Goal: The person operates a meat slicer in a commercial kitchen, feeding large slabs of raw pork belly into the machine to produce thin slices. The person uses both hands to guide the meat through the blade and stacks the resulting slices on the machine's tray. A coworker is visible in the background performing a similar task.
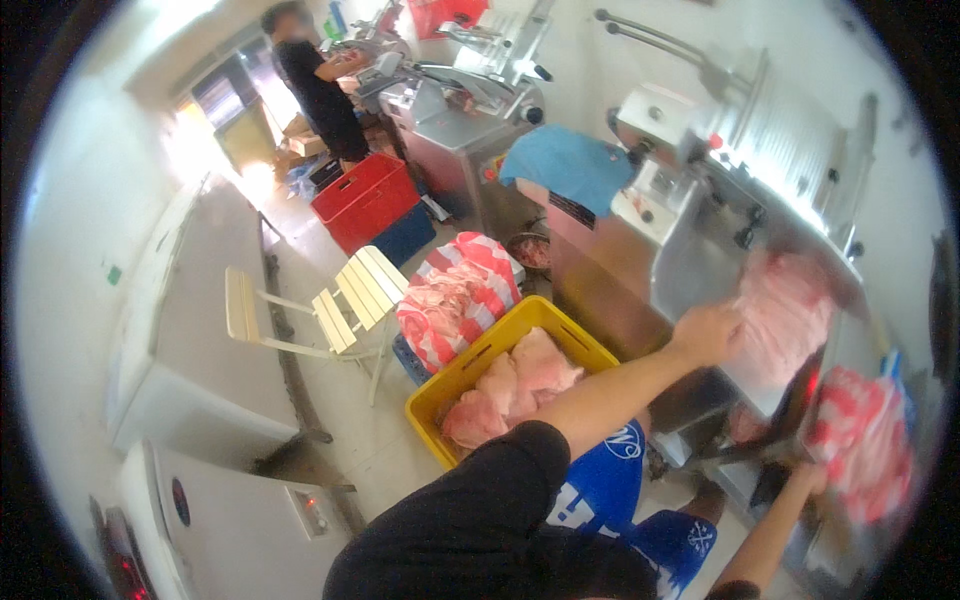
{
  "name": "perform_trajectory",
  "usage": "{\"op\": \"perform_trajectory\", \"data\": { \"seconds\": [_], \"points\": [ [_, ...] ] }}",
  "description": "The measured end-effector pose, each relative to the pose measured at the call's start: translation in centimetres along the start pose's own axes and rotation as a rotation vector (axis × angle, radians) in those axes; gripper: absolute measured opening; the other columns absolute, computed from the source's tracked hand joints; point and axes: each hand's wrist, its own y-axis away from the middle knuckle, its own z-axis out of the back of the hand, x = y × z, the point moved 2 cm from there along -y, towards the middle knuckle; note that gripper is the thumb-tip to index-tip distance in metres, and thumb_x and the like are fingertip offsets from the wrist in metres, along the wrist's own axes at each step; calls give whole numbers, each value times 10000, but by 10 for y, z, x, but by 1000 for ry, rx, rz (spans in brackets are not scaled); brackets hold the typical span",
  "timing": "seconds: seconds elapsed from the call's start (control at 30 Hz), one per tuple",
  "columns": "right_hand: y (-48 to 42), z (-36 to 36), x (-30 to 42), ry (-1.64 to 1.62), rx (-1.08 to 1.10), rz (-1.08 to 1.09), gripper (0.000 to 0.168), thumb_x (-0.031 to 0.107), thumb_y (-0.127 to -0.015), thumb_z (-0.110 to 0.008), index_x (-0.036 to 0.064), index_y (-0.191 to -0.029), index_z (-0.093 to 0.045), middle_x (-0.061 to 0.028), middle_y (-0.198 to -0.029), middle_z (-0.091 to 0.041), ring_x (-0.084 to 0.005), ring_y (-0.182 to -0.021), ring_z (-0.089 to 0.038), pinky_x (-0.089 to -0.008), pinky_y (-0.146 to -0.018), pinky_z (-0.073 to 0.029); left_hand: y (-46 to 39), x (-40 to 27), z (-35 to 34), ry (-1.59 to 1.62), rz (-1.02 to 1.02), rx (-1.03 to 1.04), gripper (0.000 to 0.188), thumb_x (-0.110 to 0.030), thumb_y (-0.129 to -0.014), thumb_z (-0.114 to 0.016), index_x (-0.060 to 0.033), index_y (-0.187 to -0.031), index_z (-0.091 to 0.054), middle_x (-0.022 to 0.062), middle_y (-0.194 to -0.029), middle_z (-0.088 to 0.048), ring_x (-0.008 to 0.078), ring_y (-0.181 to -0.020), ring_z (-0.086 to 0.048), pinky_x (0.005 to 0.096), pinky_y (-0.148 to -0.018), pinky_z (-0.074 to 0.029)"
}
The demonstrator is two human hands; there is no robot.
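My left hand [709,331] reaches across to a slab of pale pink raw meat [787,319] and grips its near edge; its fingertips are blurred. Under the slab lies the metal tray of a meat slicer [694,247]. Low on the right, my right hand [808,478] is beside a red-and-white striped plastic bag [862,442] with pink contents. Blur hides its fingers, so I cannot tell whether it holds the bag. Below my left arm, a yellow plastic crate [536,309] contains several thick pieces of raw meat [517,382].
Another striped bag [457,300] holds meat trimmings beside the crate. A cream slatted folding chair [337,304], stacked red crate [367,202] and blue crate [405,236] stand beyond. A blue cloth [566,165] covers part of the machine. A person [322,90] works at another slicer [465,90].
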Motion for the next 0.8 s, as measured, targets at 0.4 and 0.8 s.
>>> {"op": "perform_trajectory", "data": {
  "seconds": [0.4,0.8],
  "points": [
    [62,-81,5,49,331,168,716,630,-951,-488,186,-1508,-415,-105,-1503,-486,-377,-1350,-471,-584,-1119,-408,-10,24,-4,-46,-180,-218,205,-282,-861,-673,-98,-787,-725,134,-762,-652,372,-724,-675,462,-642,-557],
    [61,-122,-22,-134,298,108,648,586,-970,-500,184,-1477,-499,-80,-1512,-498,-295,-1379,-465,-498,-1152,-375,-8,15,-5,33,-124,-258,156,-146,-835,-684,-33,-733,-652,191,-739,-629,402,-640,-633,480,-579,-494]
  ]
}}
